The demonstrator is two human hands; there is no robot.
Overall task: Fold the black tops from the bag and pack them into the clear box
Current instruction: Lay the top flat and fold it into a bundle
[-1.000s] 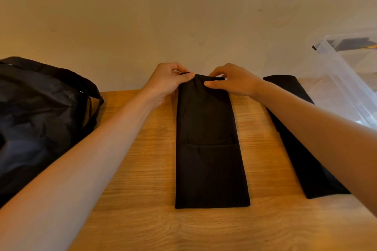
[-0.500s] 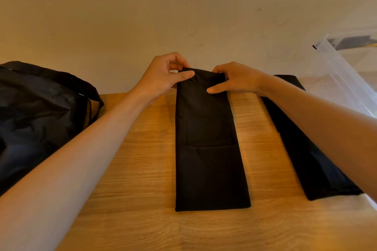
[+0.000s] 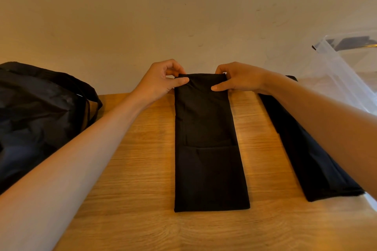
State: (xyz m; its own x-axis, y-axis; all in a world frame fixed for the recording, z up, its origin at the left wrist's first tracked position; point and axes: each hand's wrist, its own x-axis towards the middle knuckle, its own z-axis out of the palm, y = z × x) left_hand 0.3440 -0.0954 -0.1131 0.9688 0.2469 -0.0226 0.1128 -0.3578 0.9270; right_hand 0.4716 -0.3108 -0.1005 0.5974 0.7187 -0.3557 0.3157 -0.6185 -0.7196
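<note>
Now both grips are pinching the far end of a long, narrow folded black top [image 3: 208, 149] that is lying lengthwise on the wooden counter [image 3: 138, 169]. The left grip [image 3: 161, 83] is holding the far left corner, thumb lying on top of the cloth and fingers curling behind it. The right grip [image 3: 238, 79] is doing the same at the far right corner. Between the two grips the far edge is showing as a thick, rounded lip, sitting above the line of the counter's back edge.

Compared with half a second ago, the grips are keeping the same hold, but the thumbs are sitting slightly wider apart, so more of the far edge is showing between them. A second ago the grips were lying lower, closer to the counter.

From the grips, the rest of the top is running back toward the person, with a crosswise fold line about halfway along. Just outside the right grip, a second folded black top [image 3: 318, 161] is lying alongside, partly hidden under the right forearm. Beyond that, further right, the clear box [image 3: 336, 79] is standing. Well out to the left of the left grip, the black bag [image 3: 40, 112] is slumping on the counter's end.
</note>
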